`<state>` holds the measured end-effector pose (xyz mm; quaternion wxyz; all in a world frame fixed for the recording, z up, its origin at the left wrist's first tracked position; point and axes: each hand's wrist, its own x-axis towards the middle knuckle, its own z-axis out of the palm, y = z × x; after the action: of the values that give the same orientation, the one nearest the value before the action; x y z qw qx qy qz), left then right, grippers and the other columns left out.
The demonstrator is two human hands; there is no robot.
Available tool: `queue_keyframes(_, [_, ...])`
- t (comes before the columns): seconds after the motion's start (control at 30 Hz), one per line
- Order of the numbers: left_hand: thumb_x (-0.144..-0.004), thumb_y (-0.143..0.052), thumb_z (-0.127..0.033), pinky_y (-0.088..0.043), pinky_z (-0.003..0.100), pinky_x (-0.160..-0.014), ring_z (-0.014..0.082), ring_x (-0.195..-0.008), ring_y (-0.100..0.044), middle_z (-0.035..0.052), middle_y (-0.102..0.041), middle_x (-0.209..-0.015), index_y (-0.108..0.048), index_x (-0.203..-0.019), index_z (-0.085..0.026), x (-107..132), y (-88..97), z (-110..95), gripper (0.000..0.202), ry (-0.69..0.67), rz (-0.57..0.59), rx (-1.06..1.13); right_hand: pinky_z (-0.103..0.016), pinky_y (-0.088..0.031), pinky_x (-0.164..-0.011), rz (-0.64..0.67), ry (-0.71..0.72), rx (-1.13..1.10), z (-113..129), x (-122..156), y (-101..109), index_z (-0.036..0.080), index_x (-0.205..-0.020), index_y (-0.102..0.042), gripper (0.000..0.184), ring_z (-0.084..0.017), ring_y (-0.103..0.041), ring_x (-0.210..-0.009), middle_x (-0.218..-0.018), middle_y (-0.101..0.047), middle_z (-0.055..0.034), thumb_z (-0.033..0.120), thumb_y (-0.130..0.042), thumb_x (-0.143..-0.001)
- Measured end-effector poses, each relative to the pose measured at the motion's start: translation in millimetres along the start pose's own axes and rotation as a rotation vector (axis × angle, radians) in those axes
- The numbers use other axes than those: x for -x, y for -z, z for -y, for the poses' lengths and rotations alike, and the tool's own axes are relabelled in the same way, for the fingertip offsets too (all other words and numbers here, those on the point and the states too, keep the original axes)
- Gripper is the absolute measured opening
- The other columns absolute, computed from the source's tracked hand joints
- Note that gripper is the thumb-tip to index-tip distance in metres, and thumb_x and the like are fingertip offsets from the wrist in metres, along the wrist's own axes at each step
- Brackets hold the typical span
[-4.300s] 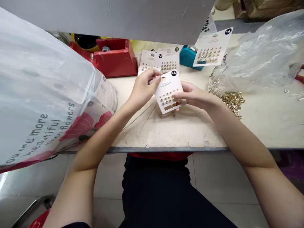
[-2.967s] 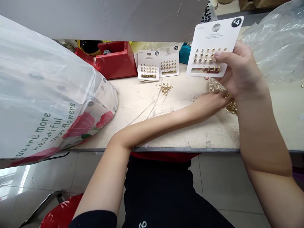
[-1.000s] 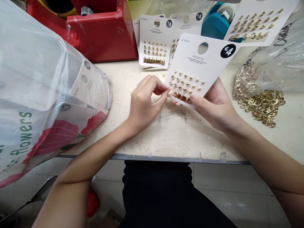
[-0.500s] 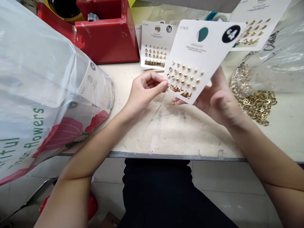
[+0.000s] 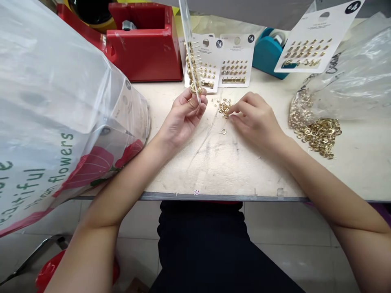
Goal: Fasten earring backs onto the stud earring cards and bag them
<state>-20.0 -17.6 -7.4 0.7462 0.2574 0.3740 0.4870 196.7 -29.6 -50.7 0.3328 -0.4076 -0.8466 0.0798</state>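
My left hand (image 5: 181, 118) pinches the lower end of a white earring card (image 5: 193, 71), held upright and turned almost edge-on. Gold studs and small hoops stick out on one side of the card, their thin posts on the other. Over the table to the right, my right hand (image 5: 256, 120) has thumb and forefinger drawn together at a little pile of tiny gold pieces (image 5: 225, 106), which look like earring backs. Whatever is between those fingertips is too small to see. A single gold hoop earring (image 5: 223, 132) lies just below the pile.
Filled earring cards (image 5: 237, 61) lean behind my hands, beside a red tape dispenser (image 5: 146, 57) and a teal one (image 5: 267, 53). Another card (image 5: 317, 36) hangs at upper right. Gold hoops (image 5: 325, 136) spill from a clear bag (image 5: 363, 77). A large printed bag (image 5: 76, 106) fills the left.
My left hand now holds the card alone, turned from facing me to edge-on and moved left. My right hand has let go of it and come down to the tiny gold pieces.
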Motion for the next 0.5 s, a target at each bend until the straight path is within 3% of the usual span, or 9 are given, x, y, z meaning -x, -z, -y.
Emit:
queue_keyframes(0.17, [-0.082,-0.062,0.000,-0.052,0.014,-0.085,0.0083,-0.096,-0.065,0.0014,-0.064,-0.094,-0.060,-0.085,-0.015,0.3,-0.6,0.2,0.015,0.020,-0.009,0.039,-0.037,-0.047,-0.065,0.087,0.045,0.109,7.5,-3.6,-6.7,0.019,-0.087,-0.056,0.011,-0.026,-0.054,-0.085,-0.090,-0.056,-0.0089,0.017,-0.052,-0.098])
queue_keyframes(0.37, [-0.083,-0.061,-0.001,-0.052,0.015,-0.085,0.0081,-0.093,-0.065,0.0016,-0.064,-0.096,-0.059,-0.089,-0.015,1.6,-2.9,-1.3,0.015,0.042,-0.043,0.053,-0.036,-0.047,-0.062,-0.019,0.115,0.103,8.1,-3.0,-5.8,0.019,-0.088,-0.055,0.009,-0.024,-0.055,-0.081,-0.089,-0.054,-0.0075,0.015,-0.054,-0.096])
queue_keyframes(0.5, [-0.083,-0.059,0.002,-0.051,0.012,-0.077,0.0045,-0.081,-0.063,0.0008,-0.062,-0.091,-0.058,-0.090,-0.014,3.4,-5.8,-2.6,0.018,0.056,-0.038,0.091,-0.036,-0.047,-0.061,0.007,0.103,0.122,2.9,-4.1,-10.0,0.019,-0.086,-0.054,0.009,-0.024,-0.055,-0.080,-0.088,-0.053,-0.0073,0.012,-0.055,-0.093])
